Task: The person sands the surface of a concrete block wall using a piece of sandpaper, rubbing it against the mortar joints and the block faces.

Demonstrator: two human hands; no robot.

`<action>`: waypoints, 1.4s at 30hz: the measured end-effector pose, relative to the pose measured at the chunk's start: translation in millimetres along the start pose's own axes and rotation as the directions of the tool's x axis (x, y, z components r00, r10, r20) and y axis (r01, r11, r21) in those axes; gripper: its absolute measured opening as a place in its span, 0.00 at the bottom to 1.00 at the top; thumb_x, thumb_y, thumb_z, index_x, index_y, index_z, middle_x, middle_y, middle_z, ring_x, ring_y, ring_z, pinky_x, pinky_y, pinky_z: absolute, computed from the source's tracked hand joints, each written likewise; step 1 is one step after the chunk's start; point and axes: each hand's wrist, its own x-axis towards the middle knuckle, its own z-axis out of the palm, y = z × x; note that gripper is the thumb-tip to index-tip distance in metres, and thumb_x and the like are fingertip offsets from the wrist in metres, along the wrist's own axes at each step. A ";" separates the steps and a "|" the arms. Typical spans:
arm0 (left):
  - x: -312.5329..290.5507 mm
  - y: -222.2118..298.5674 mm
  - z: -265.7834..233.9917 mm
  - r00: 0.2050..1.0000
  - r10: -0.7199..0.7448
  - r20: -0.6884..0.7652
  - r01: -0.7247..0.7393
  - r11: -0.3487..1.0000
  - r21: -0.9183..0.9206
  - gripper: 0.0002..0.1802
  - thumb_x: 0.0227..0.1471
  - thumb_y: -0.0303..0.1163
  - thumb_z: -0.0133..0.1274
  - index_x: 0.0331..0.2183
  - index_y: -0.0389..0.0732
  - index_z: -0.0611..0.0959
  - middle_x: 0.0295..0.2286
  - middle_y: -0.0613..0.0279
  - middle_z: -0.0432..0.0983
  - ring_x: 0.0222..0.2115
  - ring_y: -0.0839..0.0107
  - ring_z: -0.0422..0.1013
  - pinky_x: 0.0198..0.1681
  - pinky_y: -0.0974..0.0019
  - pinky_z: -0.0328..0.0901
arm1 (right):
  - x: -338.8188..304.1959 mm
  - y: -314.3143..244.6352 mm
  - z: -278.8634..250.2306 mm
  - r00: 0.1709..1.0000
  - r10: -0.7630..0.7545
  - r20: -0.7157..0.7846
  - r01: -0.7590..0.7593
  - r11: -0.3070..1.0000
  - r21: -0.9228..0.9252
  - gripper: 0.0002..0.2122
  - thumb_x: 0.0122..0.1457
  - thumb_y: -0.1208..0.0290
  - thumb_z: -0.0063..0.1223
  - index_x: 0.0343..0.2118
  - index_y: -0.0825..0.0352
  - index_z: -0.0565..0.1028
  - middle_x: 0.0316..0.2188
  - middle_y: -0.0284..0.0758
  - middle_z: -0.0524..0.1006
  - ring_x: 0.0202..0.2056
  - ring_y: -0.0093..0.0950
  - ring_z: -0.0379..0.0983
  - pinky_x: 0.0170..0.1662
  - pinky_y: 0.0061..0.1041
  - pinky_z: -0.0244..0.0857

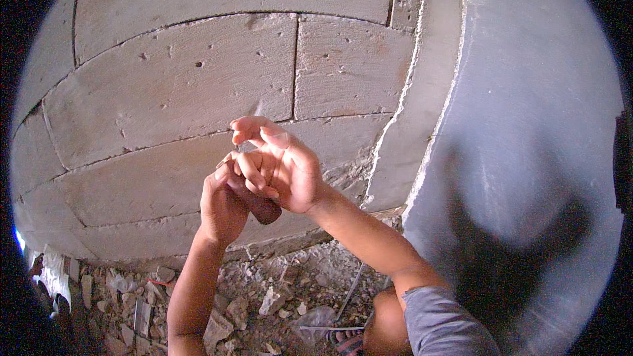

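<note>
In front of the block wall, my two hands are close together near the middle of the head view. My left hand point(224, 204) is closed around a dark reddish-brown handle point(265, 211), whose rounded end sticks out below the fingers toward the right. What the handle belongs to is mostly hidden behind the fingers. My right hand point(293, 175) is at the upper end of it, touching the left fingers, with its palm partly turned up and its fingers bent. A thin, shiny edge point(248, 147) shows between the right fingers; its kind is too small to make out.
Large grey blocks with dark joints form the wall point(178, 86). A smooth grey panel point(527, 92) bounded by a rough pale seam stands at right, bearing my shadow. Rubble point(264, 296) covers the ground below, with clear plastic point(318, 318) and a sandalled foot point(347, 341).
</note>
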 end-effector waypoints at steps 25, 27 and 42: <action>1.9 -15.2 25.0 0.897 0.408 -0.171 -0.230 0.761 0.606 0.06 0.50 0.21 0.51 0.33 0.35 0.73 0.26 0.66 0.71 0.23 0.82 0.66 0.22 0.78 0.61 | 1.6 7.5 19.6 0.981 -0.194 0.018 0.186 0.908 -0.375 0.15 0.61 0.62 0.38 0.34 0.71 0.73 0.29 0.38 0.77 0.33 0.25 0.74 0.41 0.24 0.66; 1.9 -16.0 23.5 0.892 0.419 -0.173 -0.237 0.757 0.609 0.06 0.50 0.21 0.51 0.33 0.35 0.73 0.27 0.67 0.71 0.23 0.82 0.66 0.22 0.78 0.61 | 0.9 7.3 20.3 0.982 -0.190 0.019 0.182 0.899 -0.398 0.15 0.61 0.62 0.38 0.34 0.70 0.73 0.30 0.38 0.77 0.33 0.25 0.74 0.41 0.24 0.67; -16.3 18.7 -41.2 0.954 -0.288 0.086 0.240 0.902 0.359 0.45 0.35 0.56 0.62 0.46 0.34 0.68 0.35 0.55 0.73 0.36 0.61 0.70 0.40 0.58 0.65 | -2.4 -10.7 43.3 0.913 0.259 0.314 -0.325 0.929 0.178 0.32 0.59 0.41 0.29 0.59 0.58 0.52 0.49 0.48 0.68 0.11 0.24 0.68 0.15 0.19 0.65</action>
